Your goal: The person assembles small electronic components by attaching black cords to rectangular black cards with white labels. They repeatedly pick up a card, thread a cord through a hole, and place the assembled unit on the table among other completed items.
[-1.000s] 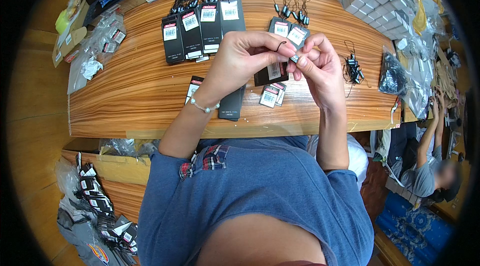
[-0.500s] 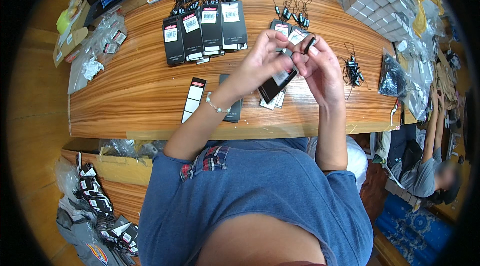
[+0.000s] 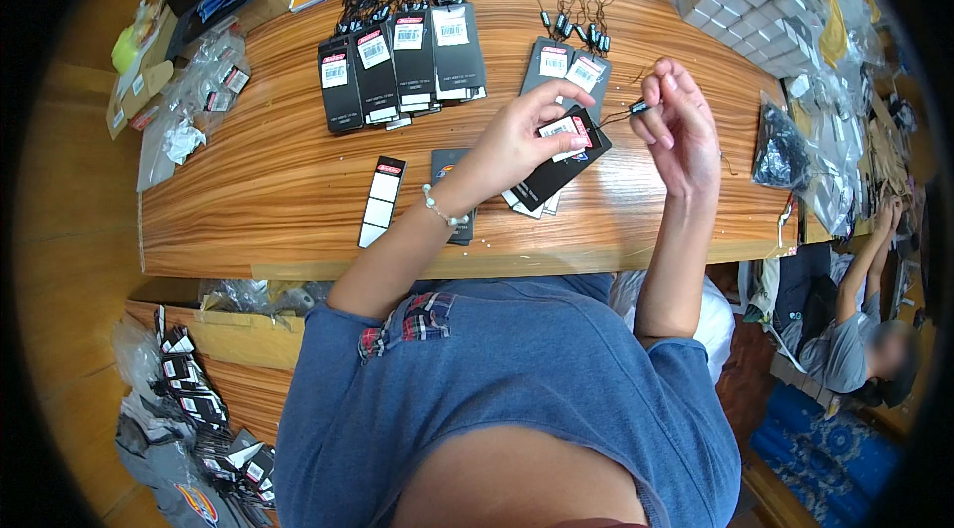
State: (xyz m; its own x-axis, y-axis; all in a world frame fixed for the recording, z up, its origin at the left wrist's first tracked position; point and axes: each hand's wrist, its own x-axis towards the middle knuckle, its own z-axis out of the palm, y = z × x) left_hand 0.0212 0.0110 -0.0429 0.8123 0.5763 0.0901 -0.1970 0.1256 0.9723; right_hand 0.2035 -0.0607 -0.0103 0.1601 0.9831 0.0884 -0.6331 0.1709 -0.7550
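Note:
Pinched in my left hand (image 3: 512, 141) is a black hang tag (image 3: 553, 177) with a white barcode sticker and a red strip, tilted over the table. My right hand (image 3: 686, 136), to its right, has thumb and fingers closed on a thin black tag string (image 3: 639, 107) with a small dark plastic piece. The string runs across to the top of the tag. Under the held tag lie pale-edged tags, partly hidden. Just beyond it are two grey tags with strings (image 3: 550, 59). Nearer my left forearm lie a tag with white panels (image 3: 382, 202) and dark grey tags (image 3: 449, 166).
Several stacks of strung tags (image 3: 407, 66) stand at the back left. White small boxes (image 3: 740, 6) in plastic fill the back right, with a black packet (image 3: 780, 146) at the right edge. Bagged items lie at the left. A person (image 3: 850, 349) works at the far right.
My right hand has moved right, away from my left, drawing the string out from the tag. The tag now shows its sticker more fully between my left fingers.

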